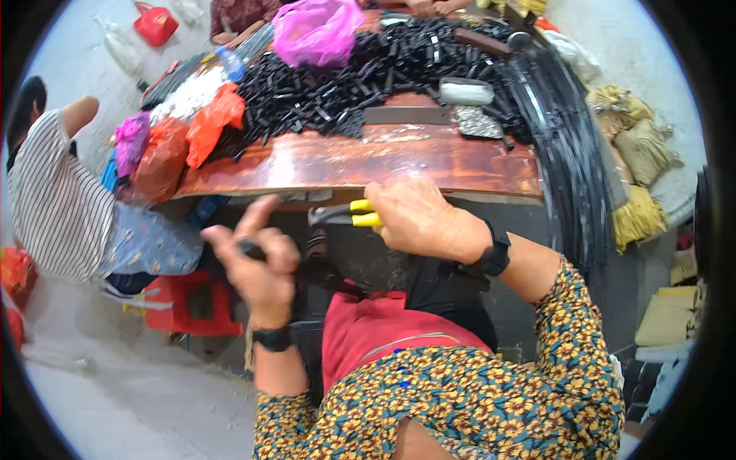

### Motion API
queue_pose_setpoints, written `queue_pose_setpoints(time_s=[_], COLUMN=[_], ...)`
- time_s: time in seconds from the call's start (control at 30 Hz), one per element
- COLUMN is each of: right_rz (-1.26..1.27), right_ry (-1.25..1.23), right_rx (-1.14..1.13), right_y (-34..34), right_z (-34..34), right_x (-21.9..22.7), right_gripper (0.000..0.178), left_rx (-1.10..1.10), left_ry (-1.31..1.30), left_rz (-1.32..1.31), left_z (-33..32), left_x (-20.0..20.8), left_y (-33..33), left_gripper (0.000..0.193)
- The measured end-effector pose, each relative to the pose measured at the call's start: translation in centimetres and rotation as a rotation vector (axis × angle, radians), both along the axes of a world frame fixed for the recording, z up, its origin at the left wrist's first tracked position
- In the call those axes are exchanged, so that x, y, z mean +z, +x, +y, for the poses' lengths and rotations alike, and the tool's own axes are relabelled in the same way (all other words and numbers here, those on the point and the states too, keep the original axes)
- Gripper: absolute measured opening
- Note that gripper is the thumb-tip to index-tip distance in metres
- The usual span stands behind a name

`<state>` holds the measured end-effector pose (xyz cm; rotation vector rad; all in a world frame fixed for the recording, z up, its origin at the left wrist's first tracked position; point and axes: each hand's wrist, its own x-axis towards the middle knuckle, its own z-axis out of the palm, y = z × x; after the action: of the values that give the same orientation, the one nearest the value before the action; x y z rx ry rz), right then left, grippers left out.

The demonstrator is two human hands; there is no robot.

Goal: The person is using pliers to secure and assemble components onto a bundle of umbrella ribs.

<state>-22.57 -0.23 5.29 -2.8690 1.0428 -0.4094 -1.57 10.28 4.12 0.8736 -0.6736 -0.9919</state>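
Note:
My right hand (422, 221) is closed round the yellow handles of a pair of pliers (334, 215), whose grey metal head points left, over the near edge of the table. My left hand (264, 280) is up to the left of the pliers' head, blurred by motion. A small black piece (251, 249) lies between its curled fingers, while other fingers are stretched out. The pliers and the black piece are apart. A large heap of small black pieces (307, 96) covers the far part of the red-brown table (345, 165).
Long black strips (563, 146) hang over the table's right edge. A clear box (466, 92) and a tray of small silvery parts (477, 123) stand near the heap. Orange bags (162, 157) lie left, beside a seated person (69, 184). A red stool (192, 307) stands below.

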Motion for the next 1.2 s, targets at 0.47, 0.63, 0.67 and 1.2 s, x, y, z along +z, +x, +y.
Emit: queue_pose_setpoints(time_s=[0.47, 0.63, 0.67, 1.2], right_rz=[0.249, -0.211, -0.327, -0.239], right_ry=[0.04, -0.194, -0.118, 0.4], right_rx=[-0.471, -0.078, 0.024, 0.162], right_y=[-4.4, -2.7, -2.2, -2.5], right_z=[-11.7, -6.3, -4.9, 4.4], right_x=[-3.8, -5.8, -6.2, -2.6], right_gripper=[0.047, 0.02, 0.015, 0.011], left_rx=[0.162, 0.673, 0.654, 0.698], left_ry=[-0.403, 0.259, 0.311, 1.203], left_rz=[-0.342, -0.556, -0.547, -0.99], left_z=[17.5, 14.5, 14.3, 14.4], left_x=[7.2, -0.7, -2.7, -24.4], left_y=[20.2, 17.3, 16.9, 22.1], left_gripper=[0.08, 0.077, 0.07, 0.049])
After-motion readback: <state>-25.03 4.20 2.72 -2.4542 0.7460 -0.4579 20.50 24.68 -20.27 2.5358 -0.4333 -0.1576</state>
